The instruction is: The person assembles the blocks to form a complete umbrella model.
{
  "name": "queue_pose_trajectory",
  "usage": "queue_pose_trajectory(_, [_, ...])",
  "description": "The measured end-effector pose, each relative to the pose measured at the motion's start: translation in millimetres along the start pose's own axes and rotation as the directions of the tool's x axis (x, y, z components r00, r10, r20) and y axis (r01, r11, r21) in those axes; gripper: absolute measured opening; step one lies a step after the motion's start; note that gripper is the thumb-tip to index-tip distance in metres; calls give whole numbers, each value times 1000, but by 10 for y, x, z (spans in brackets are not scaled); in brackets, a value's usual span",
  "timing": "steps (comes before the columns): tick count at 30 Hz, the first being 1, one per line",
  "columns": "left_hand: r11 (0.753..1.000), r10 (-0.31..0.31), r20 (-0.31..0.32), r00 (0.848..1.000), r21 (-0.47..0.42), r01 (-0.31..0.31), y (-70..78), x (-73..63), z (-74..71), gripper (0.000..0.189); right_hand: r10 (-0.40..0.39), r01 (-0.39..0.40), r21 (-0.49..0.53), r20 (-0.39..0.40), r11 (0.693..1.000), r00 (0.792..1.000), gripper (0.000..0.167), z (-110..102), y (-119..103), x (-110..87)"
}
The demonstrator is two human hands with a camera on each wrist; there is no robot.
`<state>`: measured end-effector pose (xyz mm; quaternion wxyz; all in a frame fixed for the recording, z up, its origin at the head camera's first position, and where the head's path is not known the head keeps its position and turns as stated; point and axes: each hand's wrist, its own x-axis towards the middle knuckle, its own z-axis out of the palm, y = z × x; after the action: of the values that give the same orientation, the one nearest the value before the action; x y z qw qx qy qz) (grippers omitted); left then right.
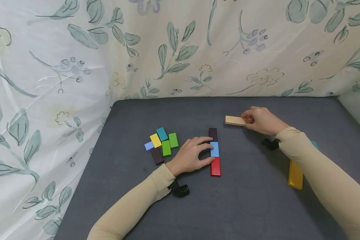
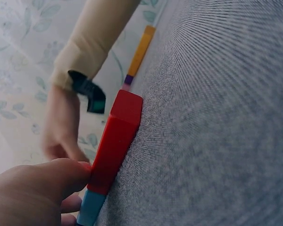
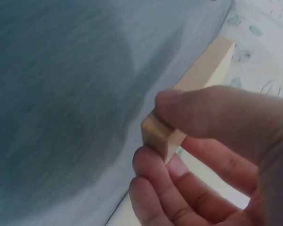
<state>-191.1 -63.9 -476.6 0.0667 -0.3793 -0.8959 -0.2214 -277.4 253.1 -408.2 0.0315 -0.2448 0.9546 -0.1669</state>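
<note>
A short line of blocks lies end to end on the dark table (image 1: 246, 206): a dark block (image 1: 213, 133) at the far end, a light blue one (image 1: 215, 150) in the middle and a red one (image 1: 215, 168) nearest me. My left hand (image 1: 188, 156) lies along their left side, fingers spread, fingertips at the blocks and thumb at the red block (image 2: 114, 146). Farther back on the right, my right hand (image 1: 263, 120) pinches a plain wooden block (image 1: 234, 120) by one end between thumb and fingers. In the right wrist view the wooden block (image 3: 200, 70) casts a shadow on the tabletop.
Left of my left hand sits a loose cluster of small blocks, among them a yellow block (image 1: 155, 140), a teal block (image 1: 162, 134) and a green block (image 1: 166, 148). A long orange-yellow block (image 1: 295, 176) lies partly under my right sleeve. Patterned cloth (image 1: 180, 46) hangs behind the table.
</note>
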Motion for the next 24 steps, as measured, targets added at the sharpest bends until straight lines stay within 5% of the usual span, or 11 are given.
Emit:
queue_pose_trajectory(11, [1000, -6, 17, 1000, 14, 6, -36, 32, -44, 38, -4, 4, 36, 20, 999, 1000, 35, 231, -319, 535])
queue_pose_trajectory(24, [1000, -6, 14, 1000, -7, 6, -45, 55, -59, 38, 13, -22, 91, 98, 996, 995, 35, 293, -485, 833])
